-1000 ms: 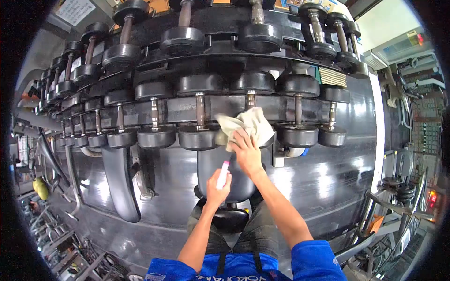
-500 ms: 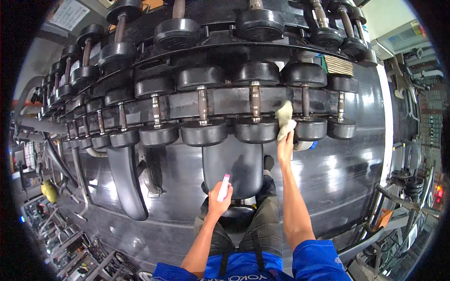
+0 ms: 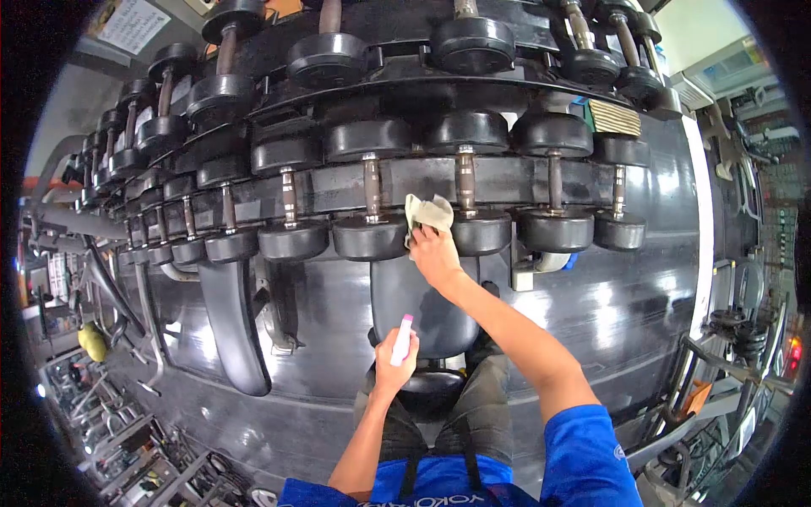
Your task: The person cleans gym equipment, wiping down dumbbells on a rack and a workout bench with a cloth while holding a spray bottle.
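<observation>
My right hand [image 3: 436, 256] is closed on a pale cloth [image 3: 429, 215], which sits at the gap between two black dumbbells on the lower rack tier. One dumbbell [image 3: 370, 237] lies to the left of the cloth, the other dumbbell [image 3: 483, 232] to its right. My fingertips are partly hidden by the cloth. Lower down, in front of my body, my left hand [image 3: 394, 358] grips a slim white bottle with a pink top [image 3: 400, 341], held upright above a bench seat. What the bottle contains does not show.
An upper rack tier [image 3: 397, 83] carries more dumbbells. A black padded bench [image 3: 427, 296] stands between me and the rack, with another bench [image 3: 232, 329] to the left. A striped folded item [image 3: 615, 117] lies at the rack's right end. Gym machines line both sides.
My right hand has moved left with the cloth, from between two dumbbells farther right to the gap beside the middle ones. My left hand stays nearly in place with the bottle.
</observation>
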`<state>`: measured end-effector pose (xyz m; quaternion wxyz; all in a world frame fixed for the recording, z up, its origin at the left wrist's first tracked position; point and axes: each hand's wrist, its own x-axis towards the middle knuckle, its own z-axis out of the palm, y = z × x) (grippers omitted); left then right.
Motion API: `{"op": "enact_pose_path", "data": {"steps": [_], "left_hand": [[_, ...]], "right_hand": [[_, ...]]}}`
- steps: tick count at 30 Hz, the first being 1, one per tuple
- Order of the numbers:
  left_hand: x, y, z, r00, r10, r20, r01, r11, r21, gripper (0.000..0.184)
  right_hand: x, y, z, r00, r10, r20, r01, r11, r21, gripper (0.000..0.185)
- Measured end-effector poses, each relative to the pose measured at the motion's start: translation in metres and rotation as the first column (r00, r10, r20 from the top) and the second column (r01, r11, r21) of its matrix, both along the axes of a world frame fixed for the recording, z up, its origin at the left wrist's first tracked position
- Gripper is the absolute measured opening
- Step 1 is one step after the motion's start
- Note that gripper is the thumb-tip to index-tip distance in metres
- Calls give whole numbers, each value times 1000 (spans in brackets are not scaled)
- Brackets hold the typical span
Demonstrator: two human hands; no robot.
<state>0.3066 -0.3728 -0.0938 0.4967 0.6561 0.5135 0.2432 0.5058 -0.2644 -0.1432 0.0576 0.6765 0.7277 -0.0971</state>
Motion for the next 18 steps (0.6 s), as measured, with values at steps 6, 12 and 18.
{"op": "enact_pose_path", "data": {"steps": [6, 12, 18], "left_hand": [[4, 0, 12, 1000, 13, -6, -13, 997, -81, 5], [-6, -3, 11, 1000, -25, -14, 24, 997, -76, 6], [-8, -2, 35, 1000, 31, -6, -31, 985, -169, 8]], "right_hand": [[24, -18, 14, 985, 136, 110, -151, 979, 139, 29], [51, -83, 33, 782, -55, -621, 346, 867, 358, 34], [16, -167, -95, -662, -311, -682, 678, 140, -722, 25]]}}
